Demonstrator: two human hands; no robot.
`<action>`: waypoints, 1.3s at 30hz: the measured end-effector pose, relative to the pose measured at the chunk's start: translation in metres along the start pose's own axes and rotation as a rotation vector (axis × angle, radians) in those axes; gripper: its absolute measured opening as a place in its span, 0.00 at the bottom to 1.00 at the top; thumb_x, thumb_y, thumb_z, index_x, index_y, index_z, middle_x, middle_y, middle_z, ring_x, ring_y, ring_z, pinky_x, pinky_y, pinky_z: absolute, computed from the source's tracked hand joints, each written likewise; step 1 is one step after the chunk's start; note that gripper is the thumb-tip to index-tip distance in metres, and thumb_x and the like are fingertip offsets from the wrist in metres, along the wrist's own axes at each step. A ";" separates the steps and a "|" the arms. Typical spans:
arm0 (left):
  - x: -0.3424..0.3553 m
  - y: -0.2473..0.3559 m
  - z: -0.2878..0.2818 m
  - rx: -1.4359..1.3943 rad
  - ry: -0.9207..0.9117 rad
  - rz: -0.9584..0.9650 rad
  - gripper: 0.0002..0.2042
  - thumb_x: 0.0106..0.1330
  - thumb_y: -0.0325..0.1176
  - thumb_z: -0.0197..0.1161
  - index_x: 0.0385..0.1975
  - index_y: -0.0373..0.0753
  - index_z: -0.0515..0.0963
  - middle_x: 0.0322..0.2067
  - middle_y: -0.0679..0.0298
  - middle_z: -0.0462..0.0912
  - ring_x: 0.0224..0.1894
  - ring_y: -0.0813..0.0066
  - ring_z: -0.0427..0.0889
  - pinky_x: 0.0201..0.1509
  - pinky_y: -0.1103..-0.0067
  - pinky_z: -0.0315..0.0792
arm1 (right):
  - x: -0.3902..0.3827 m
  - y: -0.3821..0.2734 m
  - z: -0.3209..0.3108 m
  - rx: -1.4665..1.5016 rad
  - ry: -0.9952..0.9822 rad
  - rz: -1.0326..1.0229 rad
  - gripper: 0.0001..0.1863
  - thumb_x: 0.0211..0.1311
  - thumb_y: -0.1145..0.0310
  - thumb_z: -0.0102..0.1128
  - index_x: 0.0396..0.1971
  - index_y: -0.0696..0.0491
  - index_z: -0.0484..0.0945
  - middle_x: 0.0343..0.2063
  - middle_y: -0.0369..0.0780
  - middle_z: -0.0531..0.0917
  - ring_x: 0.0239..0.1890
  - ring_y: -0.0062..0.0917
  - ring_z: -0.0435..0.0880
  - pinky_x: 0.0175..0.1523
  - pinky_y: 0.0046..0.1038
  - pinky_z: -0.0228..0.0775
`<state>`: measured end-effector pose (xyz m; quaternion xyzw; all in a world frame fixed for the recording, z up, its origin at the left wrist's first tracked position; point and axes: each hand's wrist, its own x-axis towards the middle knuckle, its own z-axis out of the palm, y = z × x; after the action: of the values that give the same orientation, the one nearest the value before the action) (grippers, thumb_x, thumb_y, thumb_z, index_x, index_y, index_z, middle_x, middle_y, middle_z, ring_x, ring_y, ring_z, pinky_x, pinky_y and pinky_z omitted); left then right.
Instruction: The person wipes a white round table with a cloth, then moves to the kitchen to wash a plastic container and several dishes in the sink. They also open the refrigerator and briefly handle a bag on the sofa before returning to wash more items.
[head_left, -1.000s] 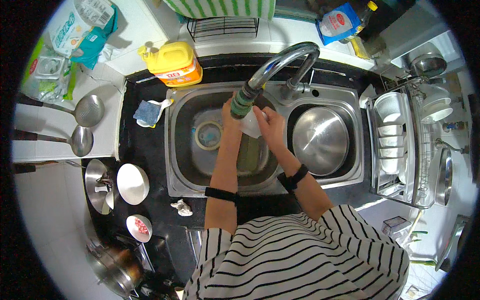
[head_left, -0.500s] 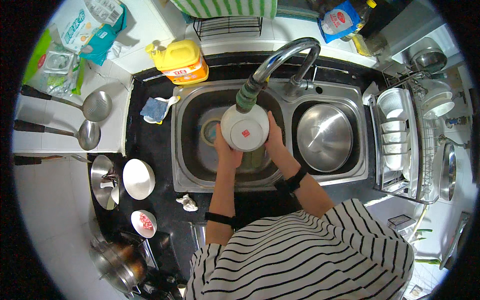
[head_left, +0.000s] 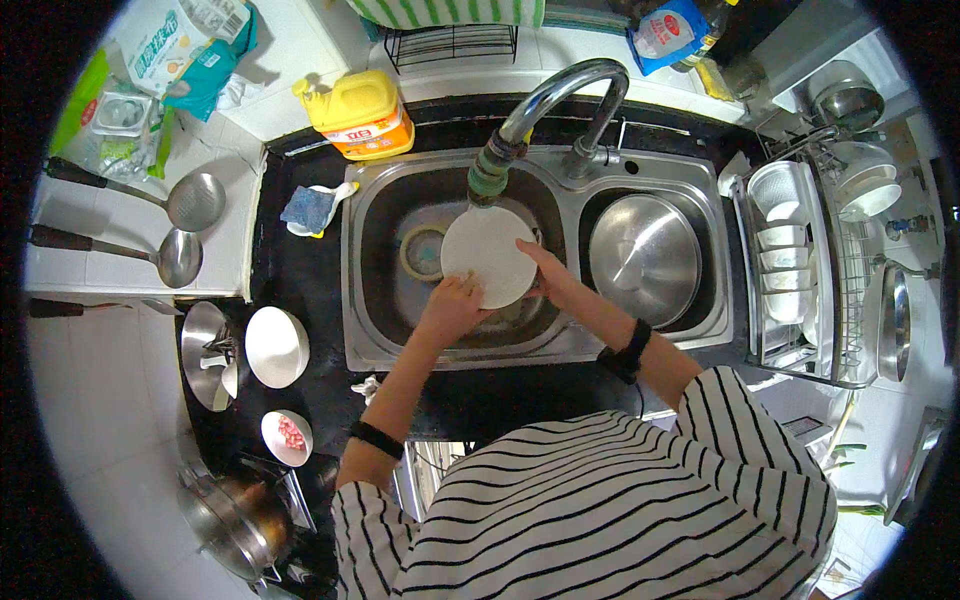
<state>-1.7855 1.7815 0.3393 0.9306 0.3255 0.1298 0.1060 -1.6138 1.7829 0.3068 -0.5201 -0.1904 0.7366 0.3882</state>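
A round white bowl (head_left: 488, 245) is held over the left sink basin, right below the tap's spout, with its plain white face turned up toward me. My right hand (head_left: 548, 275) grips its right rim, thumb lying on top and the other fingers underneath. At the lower left of the bowl, the bent fingers of my left hand (head_left: 458, 305) press against the white surface. The chrome tap (head_left: 575, 80) has a green sleeve (head_left: 490, 172) on its end. Whether water runs from it I cannot tell. A round ring-like object (head_left: 423, 253) lies on the basin floor.
A large steel bowl (head_left: 645, 262) fills the right basin. Dishes stand in a rack (head_left: 840, 290) on the right. Left of the sink are a yellow jug (head_left: 362, 112), a blue cloth (head_left: 308, 209), a white bowl (head_left: 277, 347) and a small bowl of pink pieces (head_left: 287, 438).
The bowl has been turned from its underside, with a red mark, to its plain face. My left hand has moved from its side onto that face; my right hand still holds the rim.
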 end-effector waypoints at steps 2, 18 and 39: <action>0.009 0.014 0.000 -0.136 0.038 -0.205 0.17 0.54 0.37 0.61 0.43 0.38 0.74 0.40 0.50 0.78 0.40 0.51 0.77 0.46 0.61 0.69 | -0.009 0.003 0.007 0.163 0.090 -0.061 0.37 0.54 0.40 0.50 0.57 0.51 0.61 0.53 0.42 0.68 0.53 0.32 0.68 0.52 0.42 0.65; 0.002 0.003 0.028 -0.236 -0.256 -0.094 0.24 0.53 0.33 0.56 0.51 0.32 0.67 0.51 0.51 0.72 0.52 0.54 0.72 0.56 0.64 0.64 | -0.005 0.007 -0.015 -0.061 0.210 -0.166 0.29 0.56 0.52 0.54 0.52 0.55 0.65 0.44 0.41 0.75 0.43 0.29 0.75 0.44 0.28 0.69; 0.028 -0.016 0.048 -0.489 -0.178 -0.218 0.29 0.52 0.27 0.58 0.57 0.33 0.61 0.51 0.47 0.70 0.54 0.52 0.69 0.55 0.63 0.64 | 0.066 -0.014 -0.017 -0.313 0.228 -0.333 0.26 0.53 0.55 0.56 0.46 0.59 0.71 0.41 0.44 0.78 0.42 0.28 0.76 0.47 0.28 0.66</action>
<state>-1.7587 1.8058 0.2945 0.8446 0.3721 0.1101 0.3688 -1.6038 1.8400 0.2693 -0.6150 -0.3403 0.5605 0.4379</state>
